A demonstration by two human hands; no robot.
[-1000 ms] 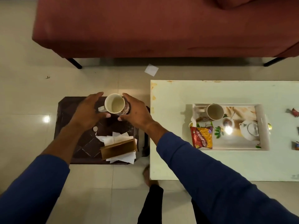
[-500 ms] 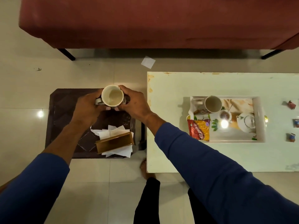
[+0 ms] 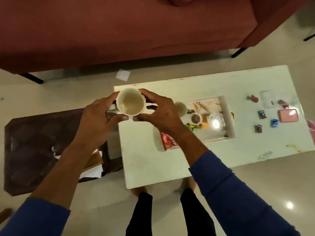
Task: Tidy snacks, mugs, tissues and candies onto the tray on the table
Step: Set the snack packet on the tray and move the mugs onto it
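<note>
Both hands hold a cream mug [image 3: 130, 103] in the air over the left end of the white table [image 3: 144, 159]. My left hand [image 3: 97, 120] wraps its left side near the handle, my right hand [image 3: 160, 114] its right side. To the right lies the white tray [image 3: 227, 114] with a second mug [image 3: 181, 109] and a red snack packet [image 3: 167, 142] at its left edge, both partly hidden by my right hand. Several wrapped candies, among them a blue one [image 3: 274, 123], lie right of the tray. A tissue box [image 3: 93, 160] with loose tissues sits on the dark stool [image 3: 34, 142], mostly behind my left arm.
A pink box [image 3: 288, 115] and a clear wrapper [image 3: 267, 99] lie at the table's right end. A red sofa [image 3: 119, 31] fills the back. A white paper scrap [image 3: 123, 75] lies on the floor. My legs stand at the table's near edge.
Both hands have carried the mug up off the dark stool and to the right, over the left end of the white table. The view has swung right, showing more candies.
</note>
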